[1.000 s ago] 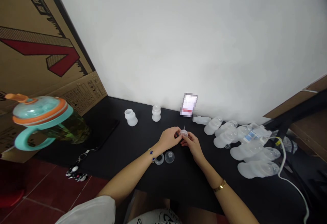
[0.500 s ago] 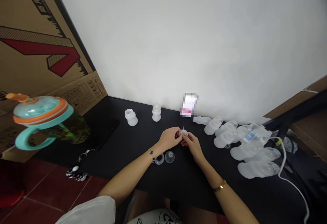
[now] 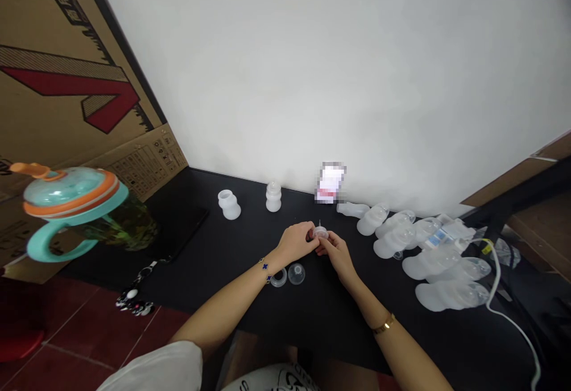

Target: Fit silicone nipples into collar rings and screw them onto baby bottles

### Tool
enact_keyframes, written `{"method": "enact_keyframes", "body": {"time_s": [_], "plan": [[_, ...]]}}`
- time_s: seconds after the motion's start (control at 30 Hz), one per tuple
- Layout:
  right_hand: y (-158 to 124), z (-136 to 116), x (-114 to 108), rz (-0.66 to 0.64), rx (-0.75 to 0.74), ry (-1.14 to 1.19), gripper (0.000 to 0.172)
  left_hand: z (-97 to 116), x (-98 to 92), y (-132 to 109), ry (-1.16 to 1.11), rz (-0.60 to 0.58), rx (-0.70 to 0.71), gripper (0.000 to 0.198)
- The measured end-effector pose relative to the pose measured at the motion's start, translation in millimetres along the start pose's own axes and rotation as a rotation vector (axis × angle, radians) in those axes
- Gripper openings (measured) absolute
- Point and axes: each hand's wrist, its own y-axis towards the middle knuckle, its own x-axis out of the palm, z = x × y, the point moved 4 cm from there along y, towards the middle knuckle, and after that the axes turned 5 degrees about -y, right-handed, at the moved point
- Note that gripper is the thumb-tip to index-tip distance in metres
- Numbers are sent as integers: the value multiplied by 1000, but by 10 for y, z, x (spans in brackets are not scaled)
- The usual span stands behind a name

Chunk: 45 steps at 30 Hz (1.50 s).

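Observation:
My left hand [image 3: 294, 242] and my right hand [image 3: 334, 252] meet over the black table [image 3: 250, 242], both pinching a small clear plastic piece [image 3: 320, 233] with a thin spike standing up from it. The fingers hide part of that piece. Just below my left wrist lie a clear plastic ring [image 3: 278, 278] and a clear dome-shaped cap [image 3: 296, 274], close to my bracelet but apart from my hands.
Frosted plastic baby bottles [image 3: 428, 263] lie in a cluster on the right, with a white cable [image 3: 493, 284] beside them. Two upright frosted bottles [image 3: 273, 197] stand along the wall. A teal-and-orange cup [image 3: 74, 200], a dark tablet and a keychain sit on the left.
My hands have shifted very slightly around the small clear piece. Nothing else has visibly moved.

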Motion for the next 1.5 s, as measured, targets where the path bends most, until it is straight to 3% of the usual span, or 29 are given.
{"method": "enact_keyframes", "body": {"time_s": [1.5], "plan": [[-1, 16, 19, 10, -27, -69, 49, 47, -17, -20, 37, -50, -35, 12]]}}
